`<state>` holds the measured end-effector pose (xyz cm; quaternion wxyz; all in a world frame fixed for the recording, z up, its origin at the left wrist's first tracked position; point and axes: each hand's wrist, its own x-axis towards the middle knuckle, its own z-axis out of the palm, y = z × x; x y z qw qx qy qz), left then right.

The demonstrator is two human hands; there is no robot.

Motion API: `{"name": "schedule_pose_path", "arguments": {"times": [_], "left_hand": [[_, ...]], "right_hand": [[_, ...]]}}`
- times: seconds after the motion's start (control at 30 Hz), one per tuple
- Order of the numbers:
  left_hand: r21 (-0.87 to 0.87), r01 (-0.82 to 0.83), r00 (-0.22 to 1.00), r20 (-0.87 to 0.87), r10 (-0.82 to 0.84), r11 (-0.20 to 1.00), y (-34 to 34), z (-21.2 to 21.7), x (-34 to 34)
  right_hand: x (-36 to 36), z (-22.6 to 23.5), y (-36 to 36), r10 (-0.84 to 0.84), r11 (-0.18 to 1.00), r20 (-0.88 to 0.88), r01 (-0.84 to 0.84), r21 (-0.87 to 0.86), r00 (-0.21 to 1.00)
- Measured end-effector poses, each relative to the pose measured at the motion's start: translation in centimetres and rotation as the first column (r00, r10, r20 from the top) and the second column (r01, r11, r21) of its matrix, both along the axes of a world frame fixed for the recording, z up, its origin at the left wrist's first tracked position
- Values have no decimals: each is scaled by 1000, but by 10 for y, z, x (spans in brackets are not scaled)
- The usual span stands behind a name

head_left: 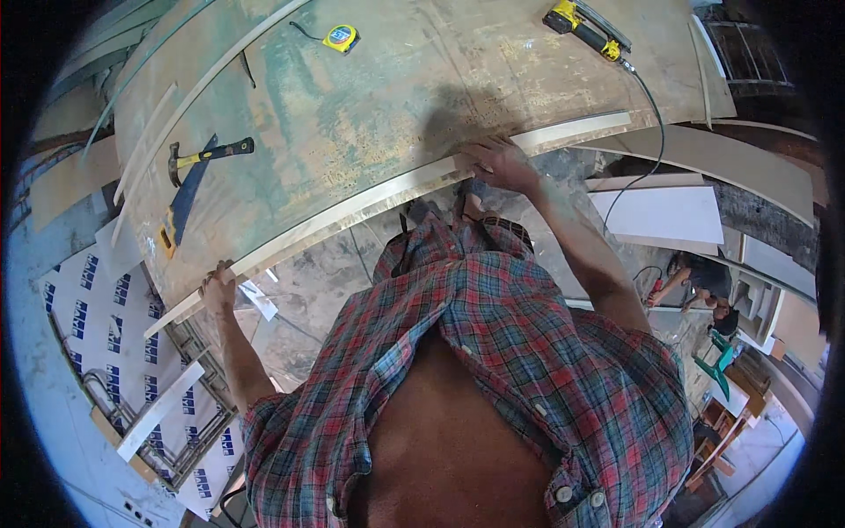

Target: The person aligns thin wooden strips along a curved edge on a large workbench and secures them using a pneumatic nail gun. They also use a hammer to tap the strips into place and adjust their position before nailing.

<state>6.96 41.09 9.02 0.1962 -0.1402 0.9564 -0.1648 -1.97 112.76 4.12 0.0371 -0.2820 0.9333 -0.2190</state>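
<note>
Bench: big and worn, with lots of bare room in the middle.
Wood strip: long, thin and pale, lying along the bench's near edge.
Left hand: fingers curled round the strip's left end.
Right hand: fingers spread, pressing down on the strip.
Hammer: far left, well apart from both hands.
Tape measure: small and yellow, by the far edge.
</note>
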Motion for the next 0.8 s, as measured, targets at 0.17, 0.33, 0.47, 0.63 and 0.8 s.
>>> {"name": "schedule_pose_path", "arguments": {"times": [0.17, 0.33, 0.47, 0.63, 0.8], "left_hand": [[-17, 31, 999, -43, -32, 999, -5, -2, 6], [170, 2, 999, -33, 4, 985, -24, -5, 17], [89, -179, 978, 125, 167, 980, 60, 29, -22], [556, 374, 923, -303, -238, 742, 176, 23, -70], [706, 580, 813, -470, -343, 407, 440, 26, -93]], "right_hand": [[-3, -9, 4, 37, 999, 10, -38, 28, 999], [-8, -16, 5, 61, 998, -44, -61, -2, 997], [-7, -26, 14, 98, 995, -124, -101, -13, 987], [-6, -20, 31, -23, 995, -59, 17, -102, 998], [-5, 11, 113, -320, 939, -110, 300, -170, 941]]}}
